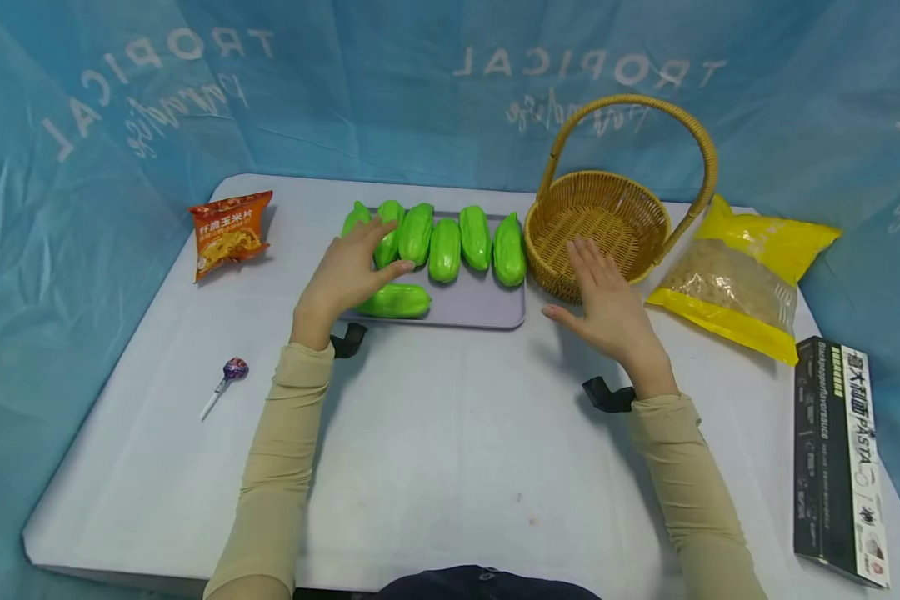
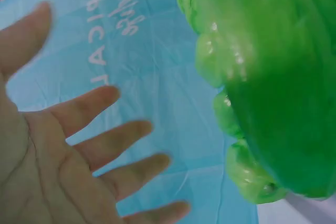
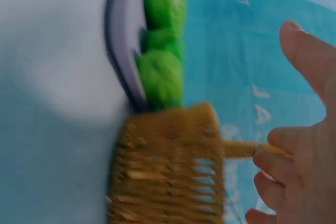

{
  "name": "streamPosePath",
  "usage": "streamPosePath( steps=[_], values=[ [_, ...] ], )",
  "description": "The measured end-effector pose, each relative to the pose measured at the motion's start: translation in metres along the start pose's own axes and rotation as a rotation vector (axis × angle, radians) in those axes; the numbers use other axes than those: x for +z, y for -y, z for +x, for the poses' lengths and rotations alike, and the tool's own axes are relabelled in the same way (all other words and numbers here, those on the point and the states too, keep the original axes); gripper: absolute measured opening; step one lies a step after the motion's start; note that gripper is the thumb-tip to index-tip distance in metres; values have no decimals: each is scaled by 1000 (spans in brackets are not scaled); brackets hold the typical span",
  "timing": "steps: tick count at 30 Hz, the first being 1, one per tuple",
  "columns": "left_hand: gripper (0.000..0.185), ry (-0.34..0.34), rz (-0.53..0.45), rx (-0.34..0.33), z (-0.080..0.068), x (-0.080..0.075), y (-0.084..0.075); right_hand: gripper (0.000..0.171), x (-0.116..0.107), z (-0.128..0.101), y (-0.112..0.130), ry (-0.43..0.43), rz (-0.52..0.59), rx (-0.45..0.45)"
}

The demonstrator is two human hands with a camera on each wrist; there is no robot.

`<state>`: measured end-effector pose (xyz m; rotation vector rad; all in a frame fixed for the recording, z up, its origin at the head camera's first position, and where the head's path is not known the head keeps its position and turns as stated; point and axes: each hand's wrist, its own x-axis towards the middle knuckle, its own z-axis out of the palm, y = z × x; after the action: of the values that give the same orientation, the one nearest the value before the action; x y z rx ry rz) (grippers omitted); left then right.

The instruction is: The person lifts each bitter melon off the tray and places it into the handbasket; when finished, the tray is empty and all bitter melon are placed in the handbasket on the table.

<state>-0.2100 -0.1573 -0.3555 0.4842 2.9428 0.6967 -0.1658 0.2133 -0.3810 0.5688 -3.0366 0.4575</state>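
Note:
My left hand point(image 1: 354, 268) is over the left end of a lavender tray point(image 1: 487, 312), fingers spread and holding nothing. Several glossy green, ridged, elongated vegetables lie on the tray; most stand side by side in a row, such as the one at the right end point(image 1: 509, 250). One vegetable point(image 1: 396, 301) lies crosswise at the front left, and it looms large beside the palm in the left wrist view. My right hand point(image 1: 607, 310), also with straight fingers, overlaps the front rim of a woven basket point(image 1: 562, 279) in the head view. Nothing shows inside the basket, whose tall handle point(image 1: 630, 100) stands up.
An orange snack bag point(image 1: 231, 233) is at the back left, with a wrapped lollipop point(image 1: 234, 369) nearer the front. Right of the basket sits a yellow bag point(image 1: 742, 279); a black-and-white pasta box point(image 1: 840, 458) lies along the right edge. Blue curtains point(image 1: 390, 92) surround the white table.

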Motion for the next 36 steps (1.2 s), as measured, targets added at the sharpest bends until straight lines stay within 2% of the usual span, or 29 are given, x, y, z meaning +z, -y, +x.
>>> streamPosePath(
  steps=[5,11,14,17,25,31,36],
  values=[
    [68,85,-76,8,-3,3,5,96,16,10,12,20,-10,-62],
    [60,91,-145,19,-8,8,15,94,27,15,22,30,-22,-100],
    [59,116,-172,27,-11,10,19,95,31,18,24,35,-27,-105],
    [59,143,-181,37,-13,12,23,95,35,20,25,32,-54,-114],
    [57,207,-213,132,-8,21,31,96,41,17,20,-21,-94,-92],
    [63,251,-180,118,-3,28,29,95,43,14,20,-47,-98,-84],
    [62,250,-169,109,-2,27,27,96,45,14,21,-80,-107,-98]
  ],
)
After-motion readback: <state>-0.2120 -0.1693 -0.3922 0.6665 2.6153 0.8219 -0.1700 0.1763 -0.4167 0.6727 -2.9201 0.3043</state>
